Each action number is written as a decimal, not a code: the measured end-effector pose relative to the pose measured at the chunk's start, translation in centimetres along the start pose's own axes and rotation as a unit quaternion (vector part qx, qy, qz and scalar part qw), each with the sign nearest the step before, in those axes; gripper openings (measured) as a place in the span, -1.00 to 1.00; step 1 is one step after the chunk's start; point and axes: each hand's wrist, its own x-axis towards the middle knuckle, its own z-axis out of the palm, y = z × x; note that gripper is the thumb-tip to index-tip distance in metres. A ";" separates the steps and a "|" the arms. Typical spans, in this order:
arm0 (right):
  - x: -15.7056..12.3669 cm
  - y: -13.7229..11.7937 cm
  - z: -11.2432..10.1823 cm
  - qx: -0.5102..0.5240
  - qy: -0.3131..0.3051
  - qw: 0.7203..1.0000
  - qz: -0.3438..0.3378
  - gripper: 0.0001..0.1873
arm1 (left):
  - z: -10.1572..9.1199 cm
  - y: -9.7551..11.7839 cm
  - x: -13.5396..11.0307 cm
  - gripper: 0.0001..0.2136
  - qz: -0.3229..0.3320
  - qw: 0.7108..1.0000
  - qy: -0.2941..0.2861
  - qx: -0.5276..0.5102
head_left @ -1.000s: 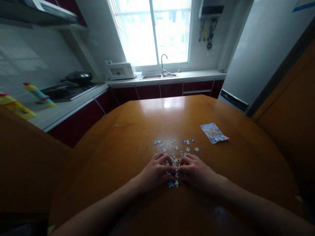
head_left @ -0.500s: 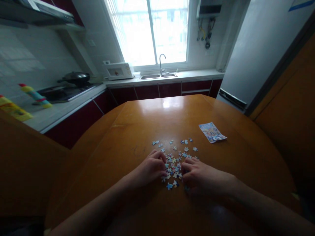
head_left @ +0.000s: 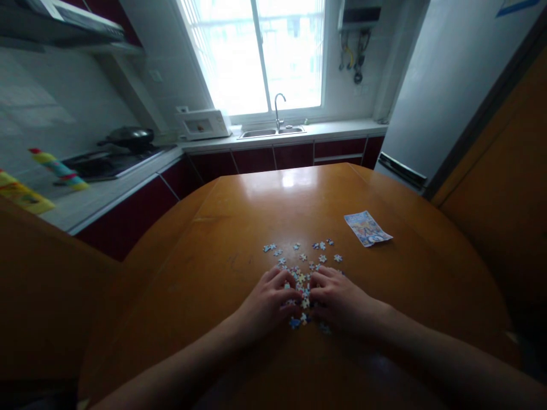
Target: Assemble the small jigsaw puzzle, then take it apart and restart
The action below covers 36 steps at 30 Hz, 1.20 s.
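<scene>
A loose heap of small jigsaw puzzle pieces (head_left: 305, 303), mostly pale blue and white, lies on the wooden table (head_left: 239, 210). My left hand (head_left: 273, 293) reaches over the heap's left side, fingers bent and apart, thumb low near the pieces. Opposite it, my right hand (head_left: 337, 293) curves over the right side with its fingers bent and spread. A narrow strip of pieces shows between the two hands; others are hidden beneath the fingers. No piece is seen lifted in either hand. Single pieces, such as a white one (head_left: 338, 258), lie scattered beyond the fingertips.
A creased printed picture sheet (head_left: 367, 228) rests on the table to the right of the pieces. Behind stand a counter with a sink (head_left: 258, 134), a white microwave (head_left: 203, 124) and a pan (head_left: 132, 136) on the stove. A fridge (head_left: 453, 85) is at right.
My left hand has moved right, farther over the pieces, and my right hand has shifted slightly left. The gap between them is narrower, and more of the heap is covered.
</scene>
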 end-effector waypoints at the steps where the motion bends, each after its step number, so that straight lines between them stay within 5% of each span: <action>1: -0.1 0.0 -0.3 0.004 -0.008 1.000 -0.004 -0.91 | -0.1 0.1 0.0 -0.90 0.003 1.000 -0.008 0.006; 8: -0.4 -0.2 -0.8 -0.004 -0.019 1.000 -0.013 -0.90 | -2.2 -1.0 0.1 -0.86 -0.008 0.999 -0.041 0.007; 15: 0.3 -0.1 1.0 -0.024 0.012 0.999 0.019 -0.94 | -1.3 -0.8 0.1 -0.88 -0.022 0.998 -0.041 -0.049; 36: 0.3 0.0 1.4 0.027 0.097 0.993 0.053 -0.90 | -1.6 -0.4 0.0 -0.95 -0.024 0.997 -0.068 -0.020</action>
